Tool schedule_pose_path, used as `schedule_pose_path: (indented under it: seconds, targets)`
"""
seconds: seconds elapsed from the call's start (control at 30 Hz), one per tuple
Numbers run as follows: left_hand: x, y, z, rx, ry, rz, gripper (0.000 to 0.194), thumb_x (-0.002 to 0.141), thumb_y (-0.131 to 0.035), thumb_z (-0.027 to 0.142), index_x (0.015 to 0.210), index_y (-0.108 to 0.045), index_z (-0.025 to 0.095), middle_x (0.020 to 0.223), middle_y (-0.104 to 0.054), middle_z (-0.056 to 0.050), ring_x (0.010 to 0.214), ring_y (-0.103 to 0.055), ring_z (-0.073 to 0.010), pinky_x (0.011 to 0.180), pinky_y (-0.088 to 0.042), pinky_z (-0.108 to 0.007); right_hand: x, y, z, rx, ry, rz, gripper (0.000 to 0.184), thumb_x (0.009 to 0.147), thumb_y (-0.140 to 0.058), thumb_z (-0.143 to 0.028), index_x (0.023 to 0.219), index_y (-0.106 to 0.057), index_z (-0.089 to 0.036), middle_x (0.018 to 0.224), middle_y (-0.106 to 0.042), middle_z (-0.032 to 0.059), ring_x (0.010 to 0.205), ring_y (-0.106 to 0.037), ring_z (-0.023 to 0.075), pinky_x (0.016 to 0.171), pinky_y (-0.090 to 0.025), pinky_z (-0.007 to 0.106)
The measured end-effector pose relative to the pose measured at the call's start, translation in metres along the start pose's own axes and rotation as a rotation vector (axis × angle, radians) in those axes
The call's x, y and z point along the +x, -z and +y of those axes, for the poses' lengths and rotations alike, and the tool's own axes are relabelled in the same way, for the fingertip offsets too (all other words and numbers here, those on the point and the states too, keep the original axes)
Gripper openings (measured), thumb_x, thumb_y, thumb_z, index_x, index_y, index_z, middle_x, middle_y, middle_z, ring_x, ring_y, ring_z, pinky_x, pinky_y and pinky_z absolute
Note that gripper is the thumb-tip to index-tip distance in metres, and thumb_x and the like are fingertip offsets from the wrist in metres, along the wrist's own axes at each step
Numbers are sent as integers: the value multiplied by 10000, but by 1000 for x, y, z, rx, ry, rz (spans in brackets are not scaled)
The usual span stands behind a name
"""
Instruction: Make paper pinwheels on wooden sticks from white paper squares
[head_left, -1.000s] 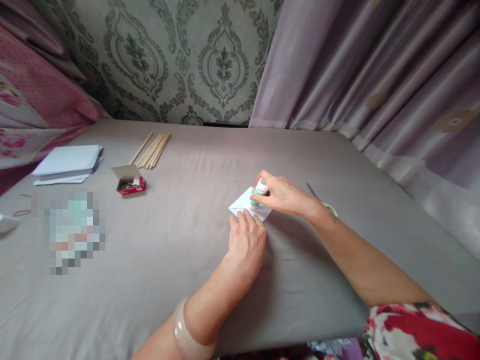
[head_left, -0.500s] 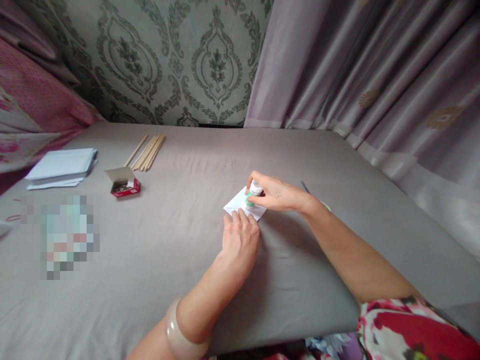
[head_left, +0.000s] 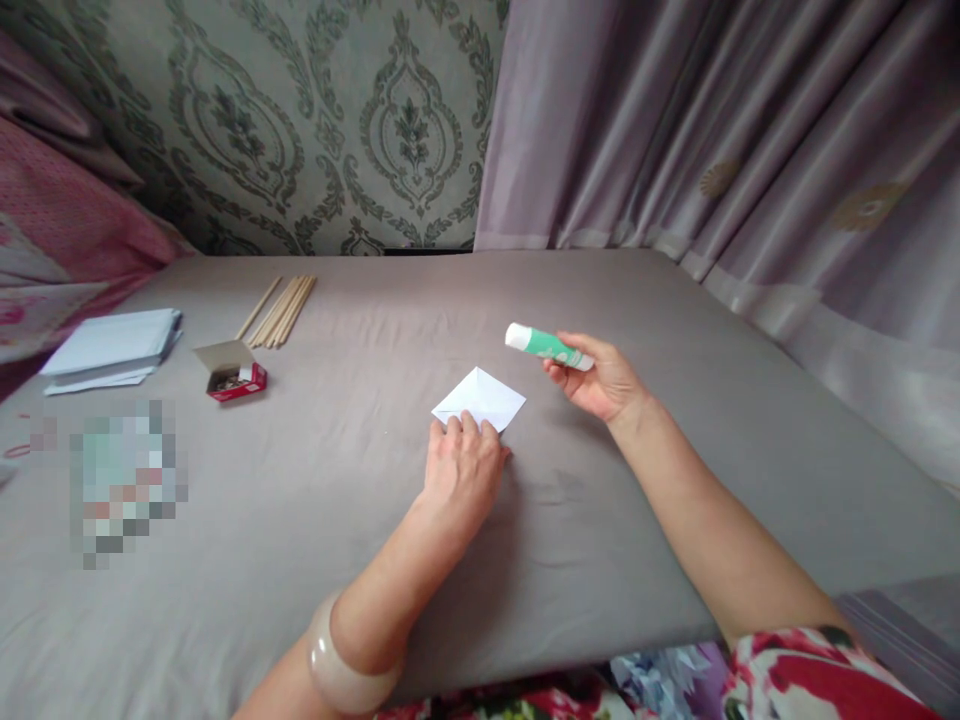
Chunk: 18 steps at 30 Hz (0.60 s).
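Note:
A small folded piece of white paper lies on the cloth-covered table. My left hand rests on its near edge, fingers laid flat and hiding the near corner. Up and to the right, my right hand grips a green and white glue stick in the air. The glue stick is tilted almost level, its white end toward the left, apart from the paper.
At the left are a red box of small metal pieces, several wooden sticks, a stack of white paper and a blurred-out item. Curtains hang along the right side of the grey table.
My right hand has lifted the glue stick off the paper and moved it right, tipping it from upright to nearly level. The left hand still presses the paper.

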<state>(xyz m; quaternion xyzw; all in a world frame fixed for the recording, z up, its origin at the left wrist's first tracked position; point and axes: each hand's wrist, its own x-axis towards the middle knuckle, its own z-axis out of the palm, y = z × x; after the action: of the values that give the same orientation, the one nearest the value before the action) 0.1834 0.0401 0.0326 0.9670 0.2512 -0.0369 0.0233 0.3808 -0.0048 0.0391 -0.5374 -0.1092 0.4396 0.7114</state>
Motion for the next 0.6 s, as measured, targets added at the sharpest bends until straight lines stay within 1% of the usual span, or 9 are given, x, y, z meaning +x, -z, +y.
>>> schedule_pose_path:
  seconds: [0.03,0.1,0.13,0.2,0.27,0.33,0.43,0.5,0.6]
  targets:
    - [0,-1,0,11,-4,1,300,941,-406,303,1032,-633,129,1036,-640,-169,964,-608,-312,848,-458,-450,1,4,0,106,-66,-2,82,784,-586,-199,837,-562,-141,696,-664,49,524,-586,73,476,-498,135]
    - [1,-2,0,37,-12,12,288,939,-387,268,1019,-629,134,1011,-642,-160,941,-613,-304,848,-454,-446,2,11,3,210,-190,-54,135,854,-502,-227,889,-576,-119,711,-671,70,463,-535,52,415,-458,110]
    - [1,-3,0,50,-16,19,283,937,-380,254,1009,-628,136,999,-643,-157,931,-615,-300,847,-451,-443,3,13,5,214,-224,-89,169,880,-467,-243,886,-580,-117,686,-664,65,424,-498,48,373,-423,108]
    - [2,-5,-1,66,-19,34,272,930,-373,228,988,-624,141,980,-643,-149,916,-617,-289,848,-446,-434,2,16,11,171,-222,-145,214,903,-438,-276,856,-587,-130,626,-643,44,392,-459,58,341,-388,129]
    - [3,-7,-2,68,-21,40,259,920,-373,201,967,-621,144,966,-645,-140,908,-618,-276,856,-439,-426,0,18,15,119,-160,-196,198,893,-473,-298,857,-597,-148,648,-652,35,450,-511,81,413,-444,166]
    - [4,-8,-3,61,-18,36,249,909,-374,172,952,-618,145,961,-649,-133,906,-621,-263,873,-430,-418,-2,18,19,49,-90,-255,167,861,-543,-303,916,-616,-163,752,-683,37,583,-589,103,551,-505,203]
    - [6,-9,-6,50,-13,37,245,905,-373,159,935,-616,152,955,-657,-119,909,-625,-253,893,-422,-412,-1,22,23,-152,95,-282,252,780,-656,-292,1007,-611,-193,902,-705,38,806,-639,136,734,-513,251]
    - [7,-9,-8,44,-13,42,244,910,-375,168,923,-618,161,949,-663,-108,912,-628,-250,894,-423,-407,3,26,25,-349,268,-209,316,729,-702,-298,1010,-594,-201,966,-704,48,896,-638,166,809,-500,297]
    - [7,-6,-10,33,-9,27,257,919,-366,172,908,-623,170,936,-673,-98,906,-634,-240,895,-421,-393,9,33,29,-697,463,-15,298,713,-696,-294,972,-585,-196,1005,-696,68,890,-643,191,819,-498,346]
